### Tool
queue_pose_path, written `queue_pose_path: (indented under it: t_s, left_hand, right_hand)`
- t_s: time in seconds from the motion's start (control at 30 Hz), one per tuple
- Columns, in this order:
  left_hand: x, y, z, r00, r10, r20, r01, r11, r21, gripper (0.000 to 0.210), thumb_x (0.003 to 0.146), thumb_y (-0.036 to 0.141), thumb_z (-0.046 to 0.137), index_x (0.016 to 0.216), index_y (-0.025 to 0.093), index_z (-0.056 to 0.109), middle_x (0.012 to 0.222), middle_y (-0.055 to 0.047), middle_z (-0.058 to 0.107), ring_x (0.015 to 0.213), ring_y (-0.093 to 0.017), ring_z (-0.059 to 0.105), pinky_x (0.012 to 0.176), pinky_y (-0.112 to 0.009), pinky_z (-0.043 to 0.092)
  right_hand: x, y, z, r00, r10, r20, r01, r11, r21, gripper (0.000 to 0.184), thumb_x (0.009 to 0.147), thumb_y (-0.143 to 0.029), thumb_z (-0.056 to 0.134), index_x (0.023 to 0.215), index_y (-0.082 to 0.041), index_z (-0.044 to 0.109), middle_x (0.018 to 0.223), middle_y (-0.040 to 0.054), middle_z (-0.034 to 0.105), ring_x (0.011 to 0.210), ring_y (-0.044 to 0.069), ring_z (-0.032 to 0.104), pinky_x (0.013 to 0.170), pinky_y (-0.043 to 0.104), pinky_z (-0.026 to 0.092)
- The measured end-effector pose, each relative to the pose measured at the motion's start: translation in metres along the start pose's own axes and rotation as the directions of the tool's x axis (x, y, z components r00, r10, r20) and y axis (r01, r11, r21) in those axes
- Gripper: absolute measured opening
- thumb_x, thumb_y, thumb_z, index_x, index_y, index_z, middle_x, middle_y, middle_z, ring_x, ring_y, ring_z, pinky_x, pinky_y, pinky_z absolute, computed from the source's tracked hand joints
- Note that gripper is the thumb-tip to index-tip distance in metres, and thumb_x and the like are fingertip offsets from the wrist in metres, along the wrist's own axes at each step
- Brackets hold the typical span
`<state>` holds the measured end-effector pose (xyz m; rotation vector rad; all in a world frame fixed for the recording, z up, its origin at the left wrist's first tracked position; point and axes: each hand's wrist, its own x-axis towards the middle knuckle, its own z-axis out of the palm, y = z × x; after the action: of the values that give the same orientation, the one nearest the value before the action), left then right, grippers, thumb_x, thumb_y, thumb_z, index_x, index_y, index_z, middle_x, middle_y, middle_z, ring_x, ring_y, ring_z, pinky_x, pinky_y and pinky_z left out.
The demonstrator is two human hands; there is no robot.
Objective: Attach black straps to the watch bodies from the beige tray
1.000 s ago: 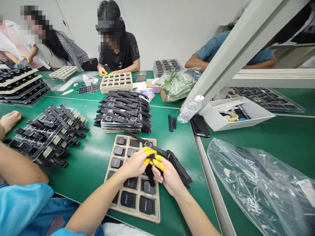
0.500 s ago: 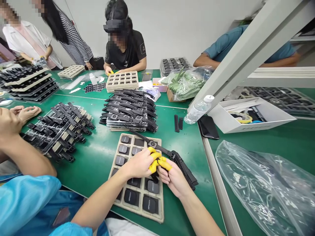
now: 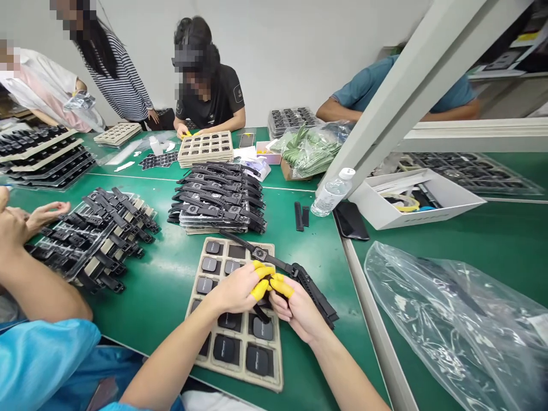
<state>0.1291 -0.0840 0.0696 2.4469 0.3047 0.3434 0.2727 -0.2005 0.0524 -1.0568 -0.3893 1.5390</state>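
My left hand (image 3: 240, 286) and my right hand (image 3: 296, 302) meet above the beige tray (image 3: 278, 365), yellow covers on several fingertips. Both are closed in a pinch on a black watch strap (image 3: 261, 313), whose end hangs below the fingers; the rest is mostly hidden. Square black watch bodies (image 3: 259, 359) sit in the tray's compartments. Across the tray's far right corner lies a watch with straps attached (image 3: 259, 254). Just beyond my right hand, a bundle of black straps (image 3: 315, 294) rests on the green table.
Stacked trays of strapped watches (image 3: 216, 197) stand ahead, with another stack (image 3: 100, 234) beside a co-worker's arm (image 3: 43, 274) at left. To the right are a water bottle (image 3: 334, 193), a phone (image 3: 351, 220), a white box (image 3: 428, 211) and a clear plastic bag (image 3: 445, 319).
The whole view has shifted slightly. My hands stay together on the strap with only a small change in finger position. At left, the co-worker's hand has opened out a little.
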Motion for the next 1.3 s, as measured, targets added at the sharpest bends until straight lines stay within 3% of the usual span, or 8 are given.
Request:
queue_pose_path:
  t_s: [0.17, 0.33, 0.47, 0.73, 1.0, 1.13, 1.23, 1.3]
  left_hand:
    - [-0.003, -0.007, -0.01, 0.993, -0.093, -0.077, 0.092, 0.996, -0.01, 0.048, 0.103, 0.022, 0.042, 0.151, 0.019, 0.042, 0.137, -0.015, 0.065, 0.124, -0.025, 0.065, 0.104, -0.041, 0.057]
    - [-0.012, -0.02, -0.056, 0.975, -0.215, -0.046, 0.219, 0.93, 0.296, 0.034, 0.098, 0.018, 0.05, 0.129, 0.021, 0.063, 0.119, -0.01, 0.074, 0.109, -0.026, 0.07, 0.095, -0.039, 0.058]
    - [-0.011, -0.038, -0.087, 0.955, -0.288, 0.071, 0.216, 0.84, 0.499, 0.031, 0.093, 0.009, 0.049, 0.112, 0.02, 0.071, 0.107, -0.01, 0.075, 0.106, -0.026, 0.068, 0.094, -0.038, 0.053]
    - [0.008, -0.082, -0.082, 0.948, -0.316, 0.039, 0.236, 0.778, 0.583, 0.029, 0.095, 0.008, 0.043, 0.109, 0.018, 0.066, 0.109, -0.011, 0.067, 0.107, -0.026, 0.061, 0.096, -0.04, 0.044]
    - [-0.01, -0.079, -0.06, 0.945, -0.293, -0.144, 0.314, 0.693, 0.649, 0.028, 0.105, 0.027, 0.04, 0.111, 0.014, 0.064, 0.124, -0.021, 0.06, 0.123, -0.035, 0.049, 0.106, -0.05, 0.038]
    - [-0.03, -0.071, -0.059, 0.91, -0.369, -0.189, 0.393, 0.625, 0.674, 0.024, 0.104, 0.027, 0.045, 0.107, 0.015, 0.066, 0.115, -0.019, 0.063, 0.115, -0.035, 0.052, 0.094, -0.048, 0.043]
    - [-0.034, -0.069, -0.064, 0.902, -0.409, -0.138, 0.385, 0.617, 0.686, 0.017, 0.1, 0.024, 0.052, 0.104, 0.016, 0.067, 0.112, -0.017, 0.065, 0.113, -0.034, 0.053, 0.089, -0.045, 0.043]
    - [-0.03, -0.069, -0.067, 0.897, -0.428, -0.109, 0.376, 0.612, 0.696, 0.014, 0.098, 0.023, 0.055, 0.1, 0.015, 0.067, 0.11, -0.017, 0.065, 0.113, -0.035, 0.054, 0.089, -0.045, 0.042]
  right_hand:
    - [0.003, -0.009, -0.005, 0.955, -0.298, 0.004, 0.279, 0.889, -0.365, 0.038, 0.09, -0.06, 0.068, 0.088, -0.023, 0.058, 0.062, -0.0033, 0.055, 0.05, 0.013, 0.045, 0.05, 0.027, 0.039]
    - [0.0, -0.018, -0.021, 0.88, -0.45, 0.151, 0.341, 0.377, -0.861, 0.022, 0.1, -0.039, 0.055, 0.101, -0.023, 0.07, 0.099, 0.0087, 0.073, 0.088, 0.026, 0.067, 0.079, 0.038, 0.05]
    - [0.009, -0.007, -0.021, 0.819, -0.536, 0.204, 0.284, 0.07, -0.956, 0.03, 0.104, -0.036, 0.047, 0.109, -0.021, 0.072, 0.104, 0.0128, 0.07, 0.087, 0.027, 0.067, 0.074, 0.036, 0.05]
    - [0.041, 0.01, -0.006, 0.725, -0.636, 0.264, 0.169, -0.207, -0.964, 0.027, 0.105, -0.027, 0.044, 0.106, -0.02, 0.07, 0.102, 0.017, 0.07, 0.098, 0.033, 0.057, 0.071, 0.04, 0.049]
    - [0.021, -0.015, -0.028, 0.673, -0.701, 0.236, 0.107, -0.224, -0.969, 0.034, 0.101, -0.025, 0.046, 0.127, -0.015, 0.064, 0.117, 0.0202, 0.065, 0.107, 0.037, 0.055, 0.089, 0.048, 0.047]
    - [-0.002, -0.03, -0.074, 0.793, -0.606, -0.067, -0.182, -0.13, -0.975, 0.036, 0.095, -0.045, 0.054, 0.116, -0.017, 0.064, 0.109, 0.0177, 0.065, 0.098, 0.035, 0.062, 0.073, 0.041, 0.047]
    - [-0.008, -0.035, -0.106, 0.909, -0.362, -0.207, -0.243, -0.058, -0.968, 0.026, 0.091, -0.048, 0.057, 0.093, -0.023, 0.061, 0.087, 0.0097, 0.067, 0.071, 0.026, 0.063, 0.057, 0.035, 0.038]
    - [-0.006, -0.036, -0.118, 0.941, -0.246, -0.234, -0.245, -0.017, -0.969, 0.02, 0.091, -0.041, 0.054, 0.081, -0.025, 0.054, 0.072, 0.0047, 0.064, 0.056, 0.021, 0.056, 0.052, 0.033, 0.032]
